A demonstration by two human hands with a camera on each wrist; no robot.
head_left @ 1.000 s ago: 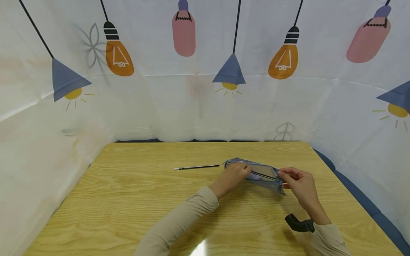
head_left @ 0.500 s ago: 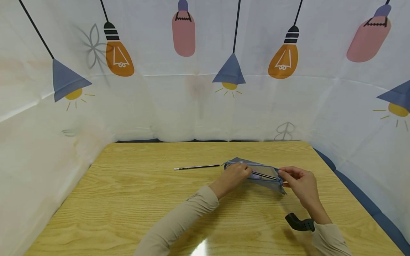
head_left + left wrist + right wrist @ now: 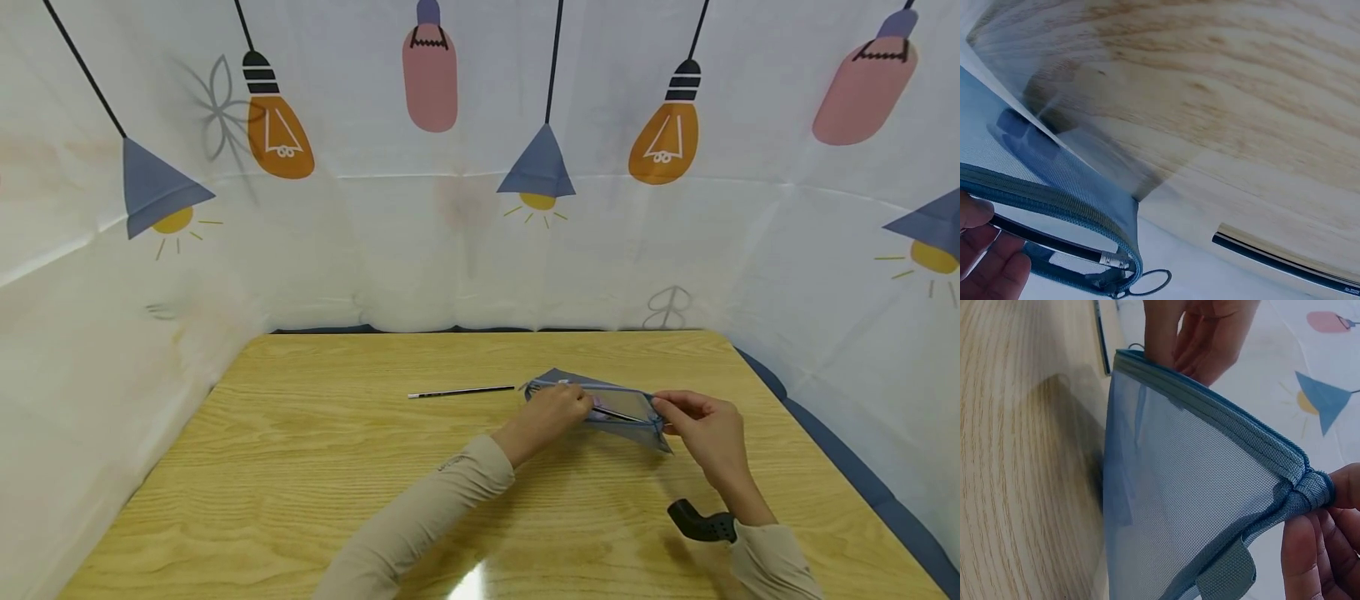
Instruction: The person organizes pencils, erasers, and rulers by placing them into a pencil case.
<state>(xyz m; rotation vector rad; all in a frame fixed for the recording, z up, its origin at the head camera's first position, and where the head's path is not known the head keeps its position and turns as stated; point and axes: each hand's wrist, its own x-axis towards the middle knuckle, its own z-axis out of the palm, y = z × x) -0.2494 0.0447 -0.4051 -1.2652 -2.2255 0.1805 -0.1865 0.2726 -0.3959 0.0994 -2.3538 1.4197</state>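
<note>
A blue mesh zipper pouch (image 3: 636, 434) stands with its mouth unzipped at the right of the table. My left hand (image 3: 551, 415) reaches into that mouth. In the left wrist view, its thumb and fingers pinch a black pencil (image 3: 1047, 239) with a silver ferrule, lying lengthwise within the zipper opening. My right hand (image 3: 708, 437) pinches the pouch's right end, at the zipper tab in the right wrist view. A dark blue shape (image 3: 1025, 134) shows through the mesh. Left of the pouch, another black pencil (image 3: 461, 392) with a white end lies on the table.
The wooden table (image 3: 300, 467) spans the view. Behind and beside it hangs a white cloth (image 3: 390, 242) printed with lamps and bulbs. A black wrist-worn piece (image 3: 701, 522) sits at my right wrist, close over the table.
My left hand has shifted slightly right along the pouch's mouth. The pencil inside shows a little differently between the zipper edges. My right hand and the pencil on the table stay put.
</note>
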